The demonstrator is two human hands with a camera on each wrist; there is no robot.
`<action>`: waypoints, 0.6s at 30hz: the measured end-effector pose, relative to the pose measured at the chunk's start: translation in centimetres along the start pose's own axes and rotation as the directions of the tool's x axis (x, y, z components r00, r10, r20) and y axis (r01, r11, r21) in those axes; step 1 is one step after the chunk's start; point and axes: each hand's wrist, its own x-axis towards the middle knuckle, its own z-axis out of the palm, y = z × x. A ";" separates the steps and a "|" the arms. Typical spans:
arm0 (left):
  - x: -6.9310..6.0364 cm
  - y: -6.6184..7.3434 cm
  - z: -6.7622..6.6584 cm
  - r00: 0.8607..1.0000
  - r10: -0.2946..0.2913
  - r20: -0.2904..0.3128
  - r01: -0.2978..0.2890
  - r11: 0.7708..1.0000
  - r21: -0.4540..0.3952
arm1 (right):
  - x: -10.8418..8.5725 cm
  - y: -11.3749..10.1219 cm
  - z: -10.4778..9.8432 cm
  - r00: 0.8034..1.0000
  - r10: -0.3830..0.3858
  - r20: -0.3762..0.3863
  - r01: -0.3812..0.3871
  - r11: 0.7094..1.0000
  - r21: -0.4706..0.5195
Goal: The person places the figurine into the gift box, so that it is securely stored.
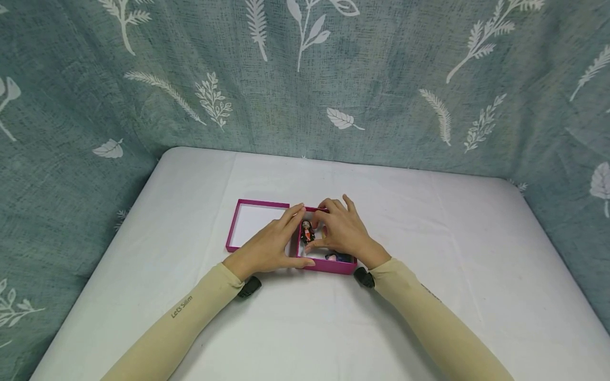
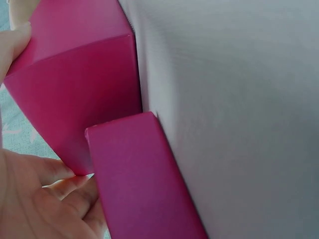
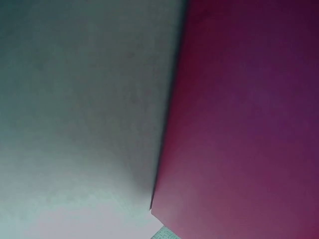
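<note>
An uncovered magenta box (image 1: 329, 266) holds a small dark-haired figure (image 1: 307, 233) at its left side and a dark blue and pink item (image 1: 339, 257) near its front. My left hand (image 1: 269, 246) grips the box by its left side, thumb at the front wall and fingers toward the back; the left wrist view shows this hand (image 2: 45, 199) at the box's (image 2: 75, 84) outer walls. My right hand (image 1: 343, 230) reaches into the box with bent fingers, beside the figure; a bit of something yellowish shows beneath it, and whether it is held is hidden.
A shallow magenta tray-like part with a white inside (image 1: 254, 222) lies left of the box, its wall (image 2: 134, 174) against the box in the left wrist view. White cloth (image 1: 410, 317) covers the table. A patterned blue-green curtain (image 1: 381, 79) hangs behind and at both sides.
</note>
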 end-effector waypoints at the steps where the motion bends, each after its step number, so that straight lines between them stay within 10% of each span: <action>1: 0.0 0.0 0.0 1.000 0.000 -0.001 0.000 1.000 -0.001 | 0.0 0.0 0.0 1.000 -0.001 -0.001 0.001 1.000 0.000; 18: 0.0 0.0 0.0 1.000 -0.004 0.002 0.004 1.000 -0.010 | -0.1 0.1 0.1 1.000 -0.006 -0.003 0.006 1.000 0.009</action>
